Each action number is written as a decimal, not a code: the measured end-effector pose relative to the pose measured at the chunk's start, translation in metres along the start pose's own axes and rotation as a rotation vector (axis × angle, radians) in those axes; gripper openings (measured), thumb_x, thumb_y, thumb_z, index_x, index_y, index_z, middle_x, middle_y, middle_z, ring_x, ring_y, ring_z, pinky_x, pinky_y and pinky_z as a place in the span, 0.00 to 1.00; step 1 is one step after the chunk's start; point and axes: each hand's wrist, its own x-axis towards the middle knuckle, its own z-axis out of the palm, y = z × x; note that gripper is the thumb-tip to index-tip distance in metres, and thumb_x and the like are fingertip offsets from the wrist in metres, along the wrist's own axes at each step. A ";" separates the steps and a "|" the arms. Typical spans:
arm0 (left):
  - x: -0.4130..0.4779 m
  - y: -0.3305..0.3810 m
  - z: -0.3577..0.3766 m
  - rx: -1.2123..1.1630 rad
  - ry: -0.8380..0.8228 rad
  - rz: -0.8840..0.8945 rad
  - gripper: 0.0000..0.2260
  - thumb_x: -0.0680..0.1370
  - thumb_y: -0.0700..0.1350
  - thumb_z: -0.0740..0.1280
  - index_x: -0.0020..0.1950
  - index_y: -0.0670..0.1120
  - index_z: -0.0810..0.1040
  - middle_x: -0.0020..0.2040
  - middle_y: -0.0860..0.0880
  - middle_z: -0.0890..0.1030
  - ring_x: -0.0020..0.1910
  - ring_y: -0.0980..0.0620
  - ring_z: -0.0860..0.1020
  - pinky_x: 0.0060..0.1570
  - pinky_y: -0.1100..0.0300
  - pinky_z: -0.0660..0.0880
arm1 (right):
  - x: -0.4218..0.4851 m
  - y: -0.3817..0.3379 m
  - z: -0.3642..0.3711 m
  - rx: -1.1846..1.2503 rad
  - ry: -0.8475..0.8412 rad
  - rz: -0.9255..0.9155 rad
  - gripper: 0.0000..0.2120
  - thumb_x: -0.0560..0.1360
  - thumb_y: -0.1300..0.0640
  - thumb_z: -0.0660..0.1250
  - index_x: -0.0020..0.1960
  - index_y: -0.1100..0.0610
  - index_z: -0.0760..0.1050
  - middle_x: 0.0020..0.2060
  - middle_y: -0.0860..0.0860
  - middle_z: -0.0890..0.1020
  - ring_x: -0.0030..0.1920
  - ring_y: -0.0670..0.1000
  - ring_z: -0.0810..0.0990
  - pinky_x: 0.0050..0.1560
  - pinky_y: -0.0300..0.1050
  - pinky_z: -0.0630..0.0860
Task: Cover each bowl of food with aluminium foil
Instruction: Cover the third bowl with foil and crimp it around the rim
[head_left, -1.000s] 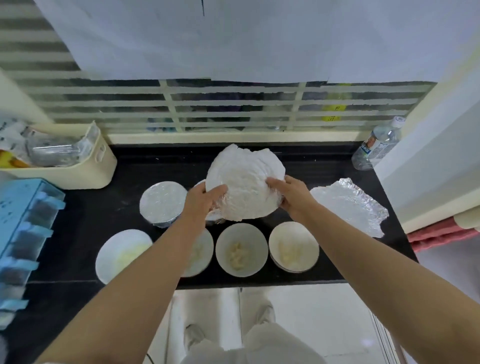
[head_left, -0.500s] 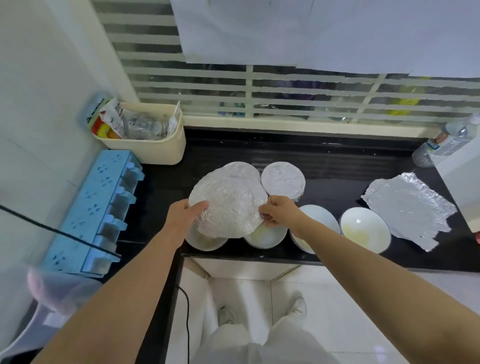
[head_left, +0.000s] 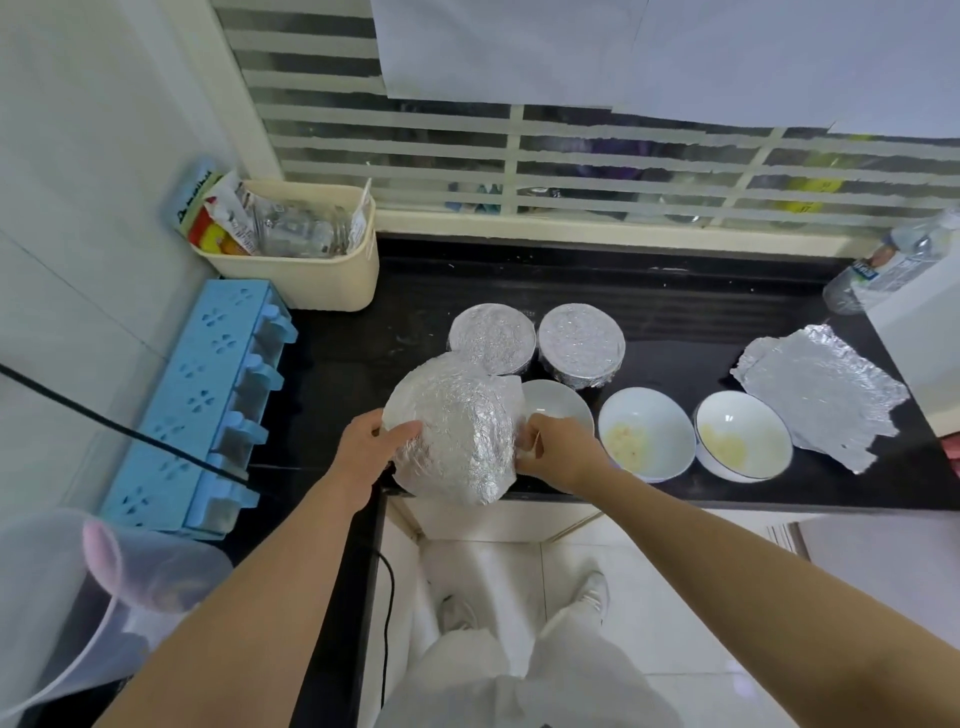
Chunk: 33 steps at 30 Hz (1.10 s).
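Fingers (head_left: 404, 430) of left hand (head_left: 363, 457) and right hand (head_left: 558, 449) pinch foil sheet (head_left: 457, 436) between them.

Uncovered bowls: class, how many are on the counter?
3: left bowl behind the right hand, middle bowl, right bowl beside the loose foil. Another may hide under the held foil.
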 end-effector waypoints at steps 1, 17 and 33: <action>0.000 0.000 0.000 -0.011 -0.017 -0.004 0.05 0.77 0.41 0.71 0.52 0.48 0.81 0.51 0.47 0.83 0.50 0.49 0.80 0.47 0.57 0.77 | 0.000 -0.002 0.001 -0.027 -0.007 -0.016 0.10 0.71 0.53 0.72 0.42 0.53 0.70 0.35 0.47 0.76 0.39 0.50 0.74 0.37 0.43 0.67; 0.002 0.000 0.013 -0.087 -0.135 -0.071 0.17 0.77 0.41 0.71 0.66 0.45 0.77 0.60 0.44 0.81 0.58 0.43 0.80 0.57 0.49 0.78 | -0.009 0.002 0.004 -0.235 0.014 0.058 0.16 0.69 0.46 0.70 0.36 0.59 0.74 0.36 0.54 0.80 0.40 0.56 0.79 0.35 0.46 0.74; -0.006 0.002 0.035 -0.067 -0.200 -0.074 0.16 0.77 0.40 0.71 0.65 0.44 0.77 0.59 0.44 0.81 0.57 0.45 0.80 0.56 0.50 0.79 | -0.020 0.022 -0.023 -0.438 -0.016 0.005 0.11 0.70 0.48 0.68 0.44 0.56 0.76 0.39 0.50 0.77 0.40 0.54 0.74 0.40 0.43 0.70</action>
